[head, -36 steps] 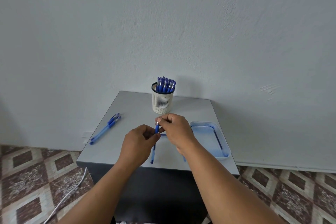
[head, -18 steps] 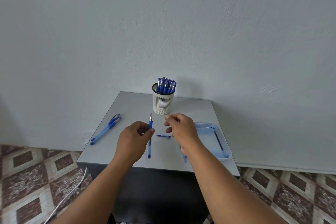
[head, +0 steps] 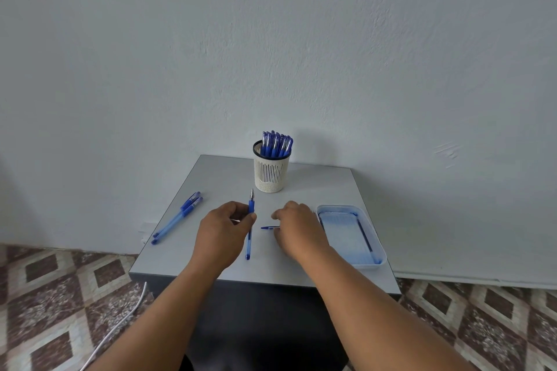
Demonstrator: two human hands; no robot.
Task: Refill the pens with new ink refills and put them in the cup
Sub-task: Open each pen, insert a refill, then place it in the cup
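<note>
Left hand point(head: 224, 230) is pinching an uncapped pen point(head: 249, 227) upright-tilted over the desk point(head: 211, 187); right hand point(head: 297, 227), fingers curled, is reaching onto the pen cap point(head: 269, 228) lying beside it. Cup point(head: 271, 170) is standing behind, holding pens.

— What is hidden around the right hand point(head: 297, 227)?

— Its fingertips are covered by its own back, so contact with the small blue piece point(head: 269, 228) at its nine o'clock cannot be told.

— And elsewhere?

— The pens in the cup point(head: 270, 173) are concealed below its rim; the white cable point(head: 120, 322) is cut off by the lower edge at seven o'clock.
</note>
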